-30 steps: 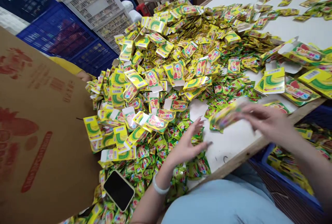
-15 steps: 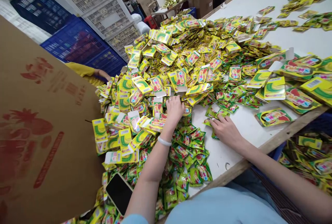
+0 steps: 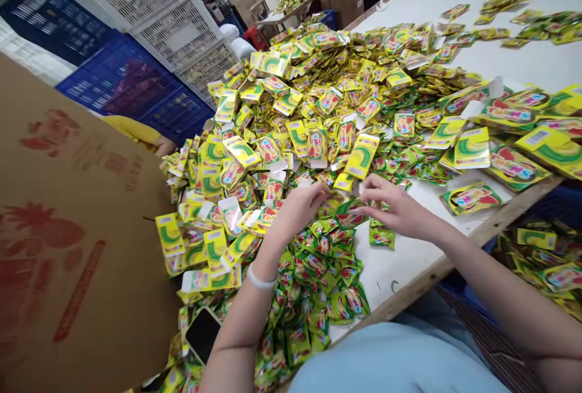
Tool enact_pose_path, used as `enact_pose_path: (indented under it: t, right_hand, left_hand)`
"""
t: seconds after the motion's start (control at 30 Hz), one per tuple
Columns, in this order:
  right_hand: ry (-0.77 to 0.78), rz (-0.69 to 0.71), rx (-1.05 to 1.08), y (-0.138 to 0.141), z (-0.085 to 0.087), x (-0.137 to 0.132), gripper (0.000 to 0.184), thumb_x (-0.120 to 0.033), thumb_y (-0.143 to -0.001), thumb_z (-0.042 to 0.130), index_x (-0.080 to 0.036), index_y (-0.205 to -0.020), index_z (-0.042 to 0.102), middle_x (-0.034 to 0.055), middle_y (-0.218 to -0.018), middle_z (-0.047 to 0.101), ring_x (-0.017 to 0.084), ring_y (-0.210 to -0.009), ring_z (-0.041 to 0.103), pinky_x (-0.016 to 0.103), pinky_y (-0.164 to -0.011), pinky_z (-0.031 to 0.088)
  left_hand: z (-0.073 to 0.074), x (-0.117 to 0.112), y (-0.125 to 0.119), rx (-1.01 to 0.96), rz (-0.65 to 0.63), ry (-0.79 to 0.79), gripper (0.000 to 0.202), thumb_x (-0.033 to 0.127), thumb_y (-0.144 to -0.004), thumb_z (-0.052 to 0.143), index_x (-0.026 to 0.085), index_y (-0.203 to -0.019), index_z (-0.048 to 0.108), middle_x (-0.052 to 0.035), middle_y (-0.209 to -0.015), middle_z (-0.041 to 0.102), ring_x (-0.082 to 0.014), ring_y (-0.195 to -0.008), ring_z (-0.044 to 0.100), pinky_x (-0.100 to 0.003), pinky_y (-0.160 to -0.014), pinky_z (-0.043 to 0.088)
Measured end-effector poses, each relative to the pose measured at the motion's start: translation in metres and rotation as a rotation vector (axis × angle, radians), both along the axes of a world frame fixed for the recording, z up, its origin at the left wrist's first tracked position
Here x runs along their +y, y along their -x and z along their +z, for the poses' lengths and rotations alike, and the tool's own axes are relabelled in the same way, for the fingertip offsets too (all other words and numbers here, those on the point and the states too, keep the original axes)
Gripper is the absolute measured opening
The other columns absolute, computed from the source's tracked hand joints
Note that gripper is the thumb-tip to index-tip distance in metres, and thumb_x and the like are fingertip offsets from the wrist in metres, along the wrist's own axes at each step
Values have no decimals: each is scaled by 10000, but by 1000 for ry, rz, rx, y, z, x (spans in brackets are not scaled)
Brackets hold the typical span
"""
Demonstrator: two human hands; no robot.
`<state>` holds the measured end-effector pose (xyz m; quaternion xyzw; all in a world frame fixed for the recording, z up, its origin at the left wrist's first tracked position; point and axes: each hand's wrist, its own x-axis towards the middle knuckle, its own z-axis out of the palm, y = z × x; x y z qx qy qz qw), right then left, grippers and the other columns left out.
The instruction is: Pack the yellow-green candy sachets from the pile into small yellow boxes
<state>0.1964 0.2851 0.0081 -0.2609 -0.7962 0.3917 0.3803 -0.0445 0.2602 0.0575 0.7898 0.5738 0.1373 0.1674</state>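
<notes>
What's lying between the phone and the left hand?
In the head view, green sachets cover the stretch between the phone and the left hand, crossed by the wristband.

cardboard sheet – left | phone – near edge | blue crates – behind

Both hands meet at frame centre: left hand and right hand pinch green sachets between them. Yellow box stands just above. Phone lower left.
</notes>
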Motion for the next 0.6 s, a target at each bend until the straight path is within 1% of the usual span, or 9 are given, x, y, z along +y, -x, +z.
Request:
enact_pose_path:
  t: [0.07, 0.13, 0.2, 0.27, 0.33, 0.37, 0.43, 0.53, 0.6]
  right_hand:
    - [-42, 64, 9, 9, 9, 3, 307, -407, -964, 556, -195, -749, 611, 86, -997, 598, 199, -923, 593, 334, -816, 485]
    - [18, 158, -25, 18, 9, 2, 304, -380, -975, 543, -195, -735, 564, 50, -867, 613, 165, -781, 594, 290, -712, 481]
    - [74, 192, -42, 24, 4, -2, 306, -368, -970, 555, -197, -719, 520, -9, -676, 567, 131, -611, 530, 244, -581, 421]
    - [100, 157, -18, 27, -4, -8, 286, -363, -967, 558, -193, -738, 523, -24, -627, 558, 116, -559, 501, 227, -535, 383]
    - [124, 122, 16, 28, -14, -15, 262, -357, -966, 552, -190, -765, 536, -12, -650, 589, 114, -567, 527, 225, -536, 391]
    - [156, 107, 32, 28, -18, -19, 240, -356, -967, 548, -190, -794, 542, -10, -658, 596, 115, -570, 541, 225, -538, 403]
    - [282, 93, 72, 27, -29, -28, 187, -374, -949, 577, -189, -937, 557, -8, -705, 616, 121, -590, 573, 229, -545, 441]
    - [590, 212, 111, 24, -43, -40, 447, -438, -874, 671, -196, -1220, 524, 31, -900, 685, 137, -665, 638, 257, -584, 531]
    - [747, 294, 116, 17, -50, -45, 479, -485, -828, 705, -190, -1192, 601, 49, -950, 714, 151, -690, 667, 291, -635, 574]
  left_hand:
    - [1, -19, -4, -130, -55, 79, 121, 255, -985, 491, 217, -1048, 586, -16, -858, 707, -153, -750, 642, -255, -692, 451]
    - [0, -33, -8, -297, -9, 124, 143, 281, -1002, 466, 213, -1110, 530, 8, -774, 663, -133, -687, 605, -245, -657, 445]
    - [-4, -44, -11, -491, 95, 155, 184, 327, -1014, 449, 216, -1158, 474, 33, -720, 608, -118, -632, 571, -235, -623, 443]
    - [-11, -54, -14, -669, 178, 205, 310, 371, -967, 556, 234, -1212, 424, 24, -811, 613, -118, -670, 594, -236, -631, 471]
    - [-20, -63, -19, -784, 225, 254, 514, 367, -868, 708, 255, -1250, 382, -4, -957, 618, -148, -807, 639, -252, -685, 514]
    - [-26, -67, -21, -811, 245, 268, 581, 352, -827, 754, 257, -1255, 372, -9, -985, 608, -162, -857, 644, -259, -704, 525]
    - [-39, -76, -26, -817, 261, 293, 582, 330, -829, 751, 246, -1259, 368, -4, -946, 590, -166, -859, 637, -258, -698, 525]
    - [-53, -85, -34, -729, 207, 327, 530, 298, -887, 676, 229, -1299, 348, -4, -911, 583, -163, -820, 628, -279, -704, 527]
    - [-54, -86, -39, -632, 146, 296, 546, 270, -898, 656, 224, -1326, 319, -17, -942, 589, -177, -859, 634, -319, -762, 541]
